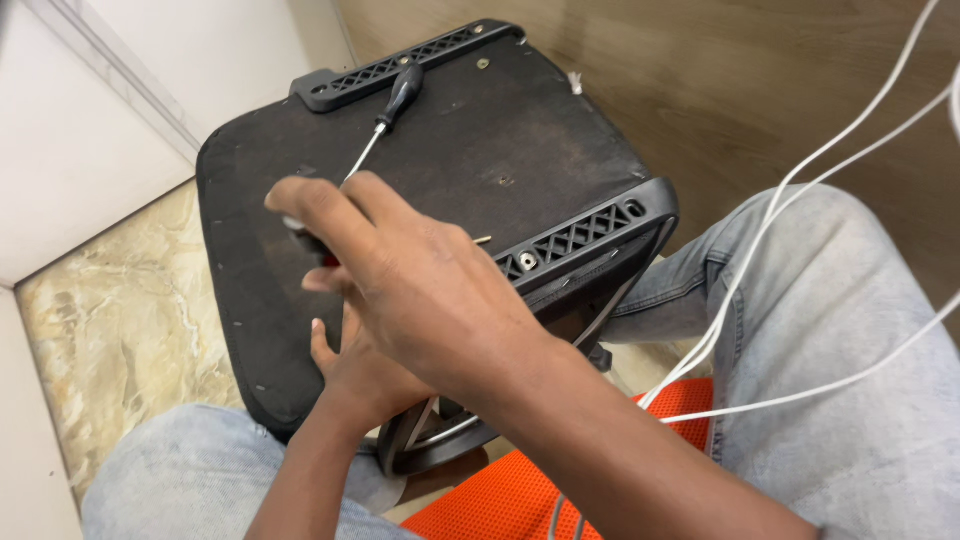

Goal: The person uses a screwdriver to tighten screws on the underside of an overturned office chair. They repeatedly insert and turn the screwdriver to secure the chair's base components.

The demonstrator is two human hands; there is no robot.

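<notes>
Upturned black chair seat (480, 130) across the lap, underside up. Right hand (400, 270) over its near-left part, grip clamped on a small red-and-black tool (318, 250). Left hand (350, 365) beneath, grip hidden, cannot tell. Black-handled screwdriver (385, 115) loose on seat, beyond the fingers.

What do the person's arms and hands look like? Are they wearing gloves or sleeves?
No gloves and no sleeves in view. Both forearms are bare down to the hands. The right hand and left hand show no rings, watch or bracelet. The person wears light blue jeans, and thin white cables hang past the right arm.
</notes>
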